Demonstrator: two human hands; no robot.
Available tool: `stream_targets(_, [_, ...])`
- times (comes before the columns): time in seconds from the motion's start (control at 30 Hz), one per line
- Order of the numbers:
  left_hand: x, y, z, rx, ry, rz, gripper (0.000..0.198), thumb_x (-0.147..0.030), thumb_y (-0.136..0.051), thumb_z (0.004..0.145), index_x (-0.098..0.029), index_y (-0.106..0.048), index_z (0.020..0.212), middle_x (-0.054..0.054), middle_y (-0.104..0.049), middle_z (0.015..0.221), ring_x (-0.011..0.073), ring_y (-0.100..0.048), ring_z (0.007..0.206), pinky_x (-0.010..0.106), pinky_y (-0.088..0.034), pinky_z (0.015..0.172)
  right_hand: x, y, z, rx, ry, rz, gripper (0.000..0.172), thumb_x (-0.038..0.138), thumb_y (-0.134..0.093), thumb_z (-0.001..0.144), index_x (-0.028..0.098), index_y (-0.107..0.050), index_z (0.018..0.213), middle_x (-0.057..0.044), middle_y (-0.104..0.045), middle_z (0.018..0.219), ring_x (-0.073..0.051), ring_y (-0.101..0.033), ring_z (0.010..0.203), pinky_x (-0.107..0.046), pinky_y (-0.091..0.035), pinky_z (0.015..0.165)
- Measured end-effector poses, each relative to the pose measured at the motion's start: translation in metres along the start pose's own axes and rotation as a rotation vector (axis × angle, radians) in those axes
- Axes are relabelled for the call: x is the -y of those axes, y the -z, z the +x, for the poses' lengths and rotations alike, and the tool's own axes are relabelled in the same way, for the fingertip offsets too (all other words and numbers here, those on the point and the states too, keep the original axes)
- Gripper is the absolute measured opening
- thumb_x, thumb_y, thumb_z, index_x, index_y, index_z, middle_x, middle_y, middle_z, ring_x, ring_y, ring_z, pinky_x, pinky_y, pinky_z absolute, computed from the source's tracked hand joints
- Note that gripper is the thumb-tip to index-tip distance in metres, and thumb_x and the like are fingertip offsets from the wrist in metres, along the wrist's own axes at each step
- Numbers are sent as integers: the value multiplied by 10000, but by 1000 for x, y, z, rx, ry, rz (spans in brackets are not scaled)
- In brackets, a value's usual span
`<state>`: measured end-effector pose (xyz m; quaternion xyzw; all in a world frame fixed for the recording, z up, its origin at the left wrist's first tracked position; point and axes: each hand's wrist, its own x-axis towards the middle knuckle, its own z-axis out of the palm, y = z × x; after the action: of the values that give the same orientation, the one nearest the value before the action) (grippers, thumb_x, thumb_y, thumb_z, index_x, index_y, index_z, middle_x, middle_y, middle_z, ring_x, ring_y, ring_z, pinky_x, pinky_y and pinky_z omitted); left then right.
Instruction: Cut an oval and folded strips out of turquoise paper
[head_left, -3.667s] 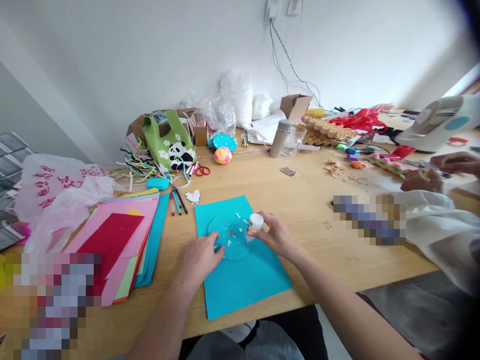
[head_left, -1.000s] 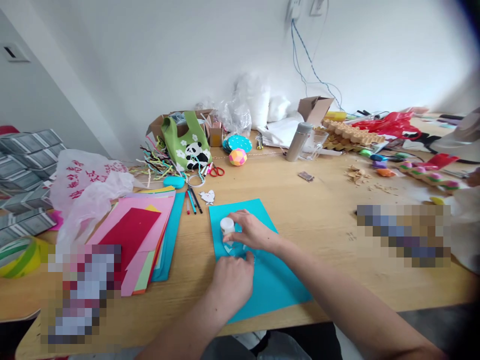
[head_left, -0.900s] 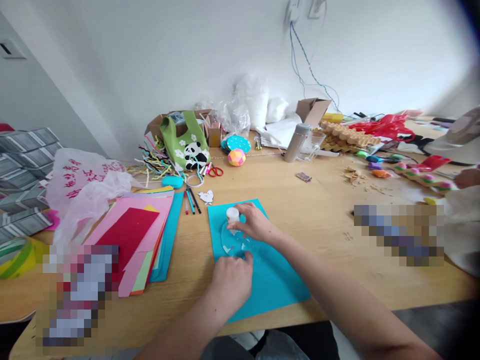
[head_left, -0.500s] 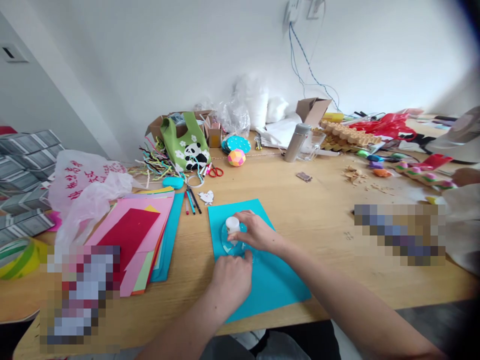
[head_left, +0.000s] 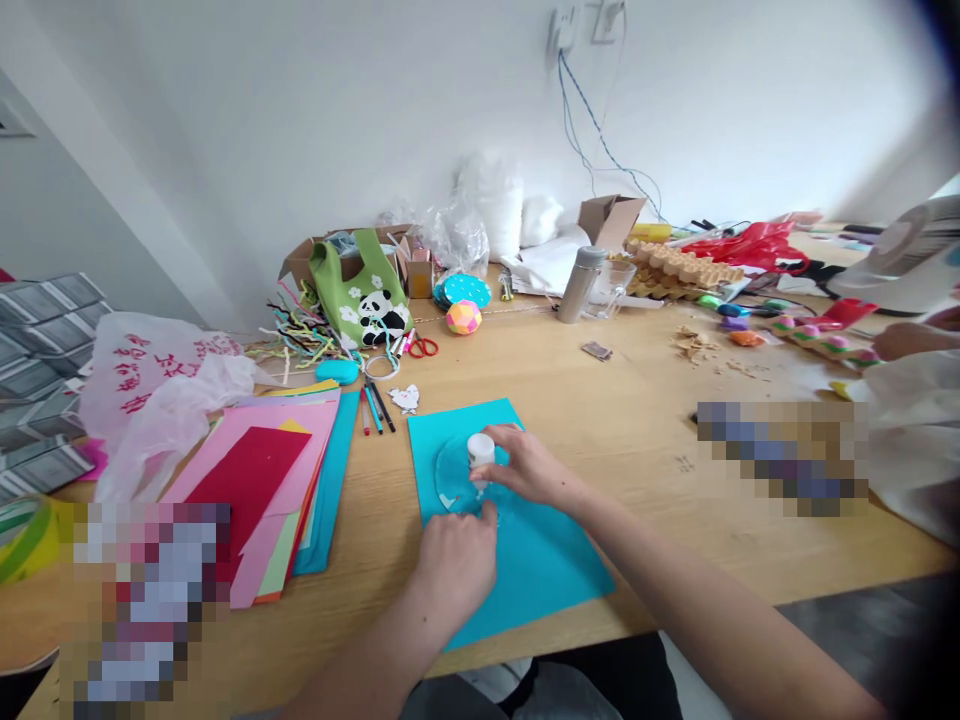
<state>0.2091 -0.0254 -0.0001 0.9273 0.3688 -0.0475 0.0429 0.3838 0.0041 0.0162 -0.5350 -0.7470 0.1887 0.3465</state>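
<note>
My right hand [head_left: 529, 468] grips a small white bottle [head_left: 481, 452] between thumb and fingers, above a round blue piece [head_left: 450, 468]. The bottle's narrow end seems to point down at it. A whitish patch shows near the piece's left edge. Beneath lies a sheet of blue paper [head_left: 536, 565] on the table. My left hand [head_left: 459, 565] has its fingers curled over the near edge of the round piece, thumb stuck out toward the bottle. Its fingertips are partly hidden.
Left of the sheet lie stacked coloured papers [head_left: 255, 480], and beyond it pens [head_left: 373, 405], red scissors [head_left: 422, 346] and a patterned ball [head_left: 463, 318]. A grey flask [head_left: 582, 285] and egg trays [head_left: 682, 262] stand behind. Another person's hand [head_left: 915, 340] is at far right.
The white bottle in my right hand has moved slightly right over the round blue piece, uncovering more of its left side. My left hand stays at the near edge. The view has shifted a little.
</note>
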Motion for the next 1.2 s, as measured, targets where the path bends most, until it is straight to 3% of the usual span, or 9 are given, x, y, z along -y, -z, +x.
stream_targets(0.27, [2,4,2,24,6,-3,390,-114,-447,869,-153,-557,1241,116,-713,735,294,-714,699,330,-506,560,-37,27,-9,-171,-202,19,279,469,-661,794,200,-589,806,2,-635,742,-161,-574,698,-257,-394,627])
stream_targets(0.63, [3,4,2,46,16,9,422,-108,-434,868,-164,-542,1272,120,-721,769,301,-714,719,347,-515,581,-47,24,3,-234,-205,-25,302,478,-666,780,189,-581,768,8,-600,686,-145,-554,637,-247,-370,595])
stream_targets(0.9, [3,8,3,73,32,0,411,-108,-430,868,-174,-541,1257,118,-724,774,291,-718,738,324,-499,590,-53,8,25,-315,-197,-69,319,504,-653,785,198,-565,764,6,-597,691,-143,-546,652,-251,-362,624])
stream_targets(1.2, [3,7,3,95,30,-13,435,-125,-428,878,-177,-506,1303,123,-724,812,275,-711,757,318,-485,609,-57,14,22,-354,-240,-70,341,534,-636,783,200,-569,781,5,-604,691,-138,-542,617,-249,-369,588])
